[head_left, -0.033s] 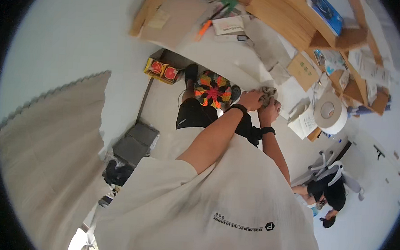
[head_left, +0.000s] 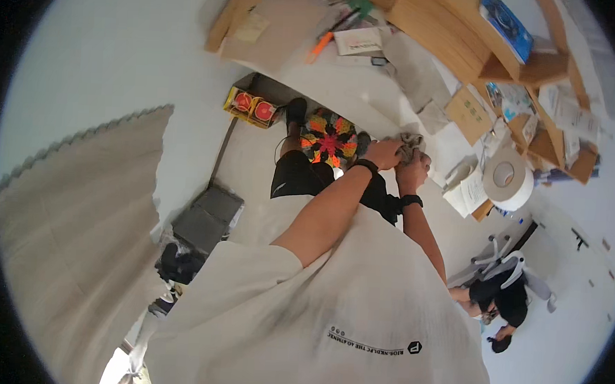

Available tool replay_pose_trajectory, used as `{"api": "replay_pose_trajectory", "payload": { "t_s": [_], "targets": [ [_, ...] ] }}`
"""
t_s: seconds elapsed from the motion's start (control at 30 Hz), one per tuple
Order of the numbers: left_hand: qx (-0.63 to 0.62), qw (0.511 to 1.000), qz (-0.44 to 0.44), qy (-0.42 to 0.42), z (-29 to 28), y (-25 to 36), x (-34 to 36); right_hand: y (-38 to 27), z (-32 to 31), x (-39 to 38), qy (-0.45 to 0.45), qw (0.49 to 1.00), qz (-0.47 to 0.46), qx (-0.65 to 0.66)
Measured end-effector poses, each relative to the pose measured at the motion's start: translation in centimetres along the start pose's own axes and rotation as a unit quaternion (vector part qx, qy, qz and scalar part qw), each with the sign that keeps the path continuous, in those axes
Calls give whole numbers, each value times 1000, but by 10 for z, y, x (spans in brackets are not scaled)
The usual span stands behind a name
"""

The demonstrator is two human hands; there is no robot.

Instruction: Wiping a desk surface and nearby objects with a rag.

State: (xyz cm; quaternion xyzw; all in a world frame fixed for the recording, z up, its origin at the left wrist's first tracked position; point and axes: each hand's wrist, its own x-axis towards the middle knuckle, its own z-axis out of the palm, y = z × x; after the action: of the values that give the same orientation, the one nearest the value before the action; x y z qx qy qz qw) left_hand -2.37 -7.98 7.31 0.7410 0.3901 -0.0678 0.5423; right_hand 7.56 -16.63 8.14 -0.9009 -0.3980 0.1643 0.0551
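A crumpled grey-brown cloth (head_left: 411, 142) is bunched up at the near edge of the white desk. From the left, my left hand (head_left: 383, 154) closes its fingers on the cloth. My right hand (head_left: 413, 171) grips the same cloth from below and to the right. Both hands are close together, and their fingertips are partly hidden by the folds.
On the desk (head_left: 293, 69) lie papers, an orange-handled tool (head_left: 320, 48) and a brown envelope (head_left: 469, 115). A large white tape-like roll (head_left: 506, 176) stands at the right. Beneath the desk are a colourful knitted stool cover (head_left: 329, 139) and a yellow box (head_left: 251, 107). Another person (head_left: 510, 300) sits at right.
The view has shifted slightly, so the desk and its things appear a little further right. Both hands still grip the cloth, in nearly the same place.
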Motion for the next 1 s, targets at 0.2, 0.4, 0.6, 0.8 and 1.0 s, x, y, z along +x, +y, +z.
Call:
{"api": "replay_pose_trajectory", "payload": {
  "t_s": [0.2,0.4,0.6,0.8,1.0],
  "targets": [
    [-68,989,-43,128,-78,-65,-33,-100,29,11,-2,995,-95,-20],
    [-136,966,-119,183,-177,-142,-75,-228,64,5,-44,985,-165,23],
    [-116,954,-176,211,-232,-181,-115,-297,75,4,-112,940,-322,8],
    [-58,950,-159,262,-209,-178,-98,-285,67,20,-137,934,-327,-42],
    [117,964,-129,199,-172,-146,-88,-240,45,34,-225,902,-349,-119]
  ]
}}
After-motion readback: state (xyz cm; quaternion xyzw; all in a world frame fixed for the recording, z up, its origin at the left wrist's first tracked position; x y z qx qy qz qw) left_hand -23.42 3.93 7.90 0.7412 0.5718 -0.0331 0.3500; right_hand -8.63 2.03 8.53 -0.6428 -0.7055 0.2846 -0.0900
